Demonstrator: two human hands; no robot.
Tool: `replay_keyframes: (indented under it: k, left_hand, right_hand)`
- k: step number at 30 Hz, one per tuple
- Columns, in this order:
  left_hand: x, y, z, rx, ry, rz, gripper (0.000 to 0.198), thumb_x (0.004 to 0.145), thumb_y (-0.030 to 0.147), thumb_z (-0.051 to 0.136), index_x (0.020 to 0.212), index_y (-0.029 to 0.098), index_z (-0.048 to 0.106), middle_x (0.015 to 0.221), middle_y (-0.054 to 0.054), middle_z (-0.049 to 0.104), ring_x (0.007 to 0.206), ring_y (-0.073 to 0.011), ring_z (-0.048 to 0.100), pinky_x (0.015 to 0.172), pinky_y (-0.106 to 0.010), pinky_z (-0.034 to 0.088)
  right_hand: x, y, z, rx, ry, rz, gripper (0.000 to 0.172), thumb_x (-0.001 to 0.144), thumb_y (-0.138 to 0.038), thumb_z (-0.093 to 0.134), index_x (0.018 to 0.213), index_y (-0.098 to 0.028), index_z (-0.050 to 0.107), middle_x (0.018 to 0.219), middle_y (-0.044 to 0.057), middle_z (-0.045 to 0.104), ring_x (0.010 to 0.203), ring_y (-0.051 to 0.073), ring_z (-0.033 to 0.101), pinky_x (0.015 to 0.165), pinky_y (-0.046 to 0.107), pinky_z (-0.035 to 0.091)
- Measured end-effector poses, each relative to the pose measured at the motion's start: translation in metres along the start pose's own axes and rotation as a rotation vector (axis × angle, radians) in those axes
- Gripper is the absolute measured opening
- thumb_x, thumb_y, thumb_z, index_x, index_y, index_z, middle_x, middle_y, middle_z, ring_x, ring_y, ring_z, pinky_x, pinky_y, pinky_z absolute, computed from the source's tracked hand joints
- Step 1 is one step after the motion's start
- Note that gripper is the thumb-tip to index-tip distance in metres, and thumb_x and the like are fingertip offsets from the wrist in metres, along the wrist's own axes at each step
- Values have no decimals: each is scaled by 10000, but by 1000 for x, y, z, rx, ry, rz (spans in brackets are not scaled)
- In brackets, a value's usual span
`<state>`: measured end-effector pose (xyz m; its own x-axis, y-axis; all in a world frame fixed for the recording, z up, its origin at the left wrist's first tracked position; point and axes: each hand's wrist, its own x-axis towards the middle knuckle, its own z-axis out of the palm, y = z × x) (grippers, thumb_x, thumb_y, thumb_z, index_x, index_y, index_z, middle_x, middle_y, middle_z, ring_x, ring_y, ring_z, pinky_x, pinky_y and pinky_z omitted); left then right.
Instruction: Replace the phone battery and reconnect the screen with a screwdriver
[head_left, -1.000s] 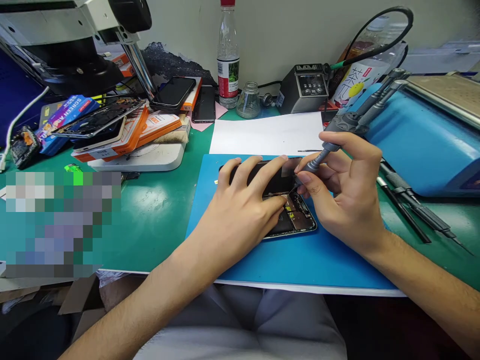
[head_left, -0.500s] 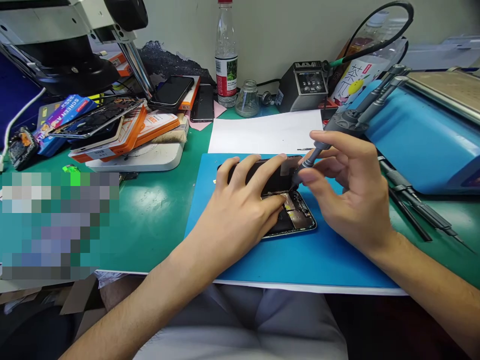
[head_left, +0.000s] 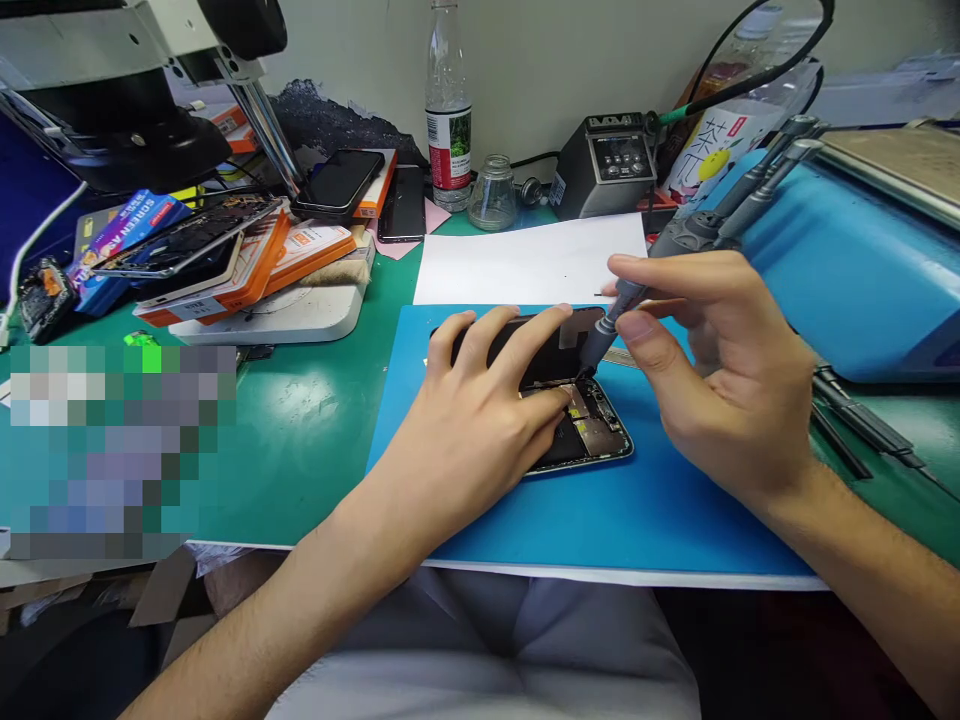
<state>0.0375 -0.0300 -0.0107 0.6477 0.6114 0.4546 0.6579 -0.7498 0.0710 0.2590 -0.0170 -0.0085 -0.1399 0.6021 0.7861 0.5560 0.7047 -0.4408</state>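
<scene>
An opened phone (head_left: 592,435) lies on a blue mat (head_left: 600,520) with its inner parts showing at the near end. My left hand (head_left: 480,420) presses flat on it, fingers spread over the dark far half. My right hand (head_left: 720,380) pinches a grey screwdriver (head_left: 645,285) between thumb and fingers. The screwdriver slants down to the left and its tip touches the phone's inside near my left fingertips.
A white sheet (head_left: 525,265) lies behind the mat. Further back stand a water bottle (head_left: 448,120), a small glass jar (head_left: 492,200) and a soldering station (head_left: 607,165). Stacked phones and orange boxes (head_left: 247,250) sit left under a microscope arm. Loose tools (head_left: 862,425) and a blue machine (head_left: 847,270) are at right.
My right hand has opened out and shifted slightly right and up, twirling the screwdriver while its tip stays on the phone. My left hand has barely moved.
</scene>
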Motion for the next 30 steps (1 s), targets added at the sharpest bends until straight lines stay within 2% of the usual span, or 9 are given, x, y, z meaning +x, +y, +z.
replay_keyframes:
  k: [12,15,19,22,30]
  left_hand:
    - [-1,-1,1,7,4,11,255,1045,302,629,1236,324,798,1722,-82,428,1517,-375,411,1232,-639,312]
    - [-1,-1,1,8,7,11,254,1043,306,635,1236,322,800,1721,-85,429,1518,-377,410,1233,-638,310]
    - [-1,-1,1,-2,12,9,253,1039,309,642,1233,325,803,1714,-88,440,1511,-385,418,1227,-647,314]
    - [-1,0,1,-2,8,8,249,1034,308,649,1229,322,804,1714,-90,439,1513,-385,418,1227,-650,312]
    - [-1,0,1,12,12,13,285,1051,294,614,1280,339,778,1724,-77,424,1521,-372,416,1231,-636,314]
  right_hand:
    - [3,0,-1,-8,-20,35,385,981,-223,714,1331,-384,722,1199,21,739,1069,243,725,950,447,614]
    - [3,1,-2,-23,12,26,380,962,-223,738,1308,-380,734,1156,18,740,1022,230,726,942,434,617]
    - [3,0,-3,-8,-29,52,370,1001,-221,685,1325,-397,715,1200,11,736,1074,235,729,960,451,620]
    - [3,-1,-4,-58,-14,20,360,989,-224,707,1309,-386,717,1156,6,732,1006,223,724,934,455,624]
    - [4,1,-3,-18,-27,51,358,1003,-228,687,1325,-384,708,1187,8,734,1066,234,729,945,447,627]
